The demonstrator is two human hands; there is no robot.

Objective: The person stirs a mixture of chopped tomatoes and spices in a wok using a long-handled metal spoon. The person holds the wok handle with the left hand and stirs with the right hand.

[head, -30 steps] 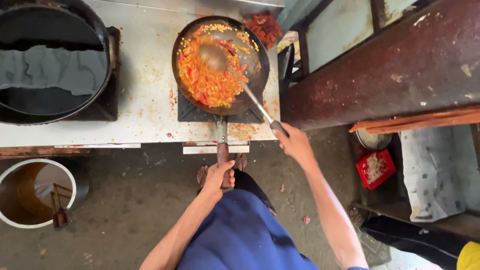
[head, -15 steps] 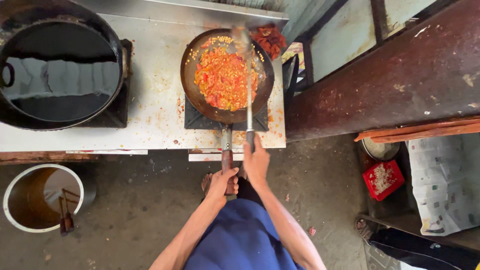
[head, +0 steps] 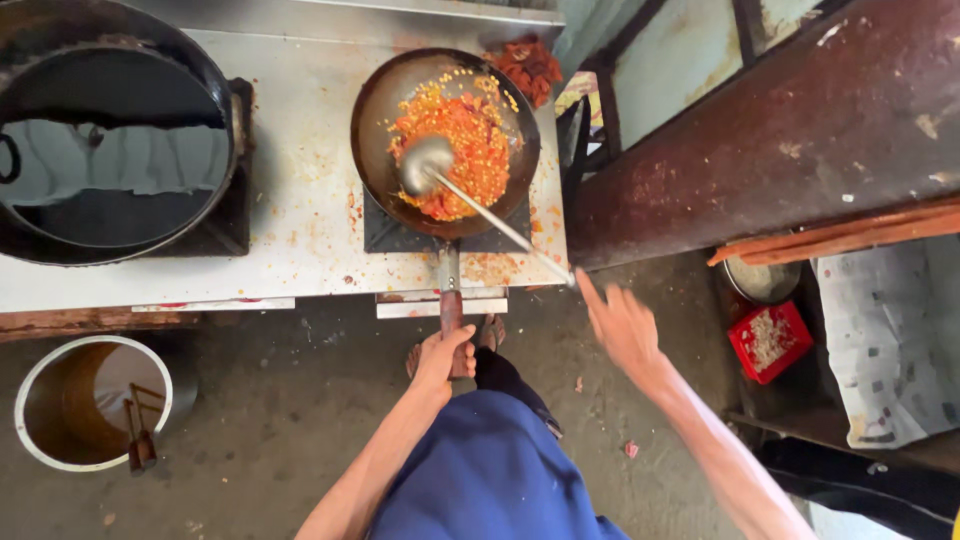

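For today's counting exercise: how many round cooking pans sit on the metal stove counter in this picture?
2. A wok of orange food sits right of centre, with a ladle resting in it. A large black pan of dark liquid sits at left, partly cut off.

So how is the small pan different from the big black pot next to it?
The pan holds orange and red chopped food with a ladle resting in it; the pot holds only dark, shiny liquid. The pan is smaller, the pot much wider. The left hand grips the pan's handle; no hand touches the pot. Both are round, dark, and sit on burners on the same metal counter.
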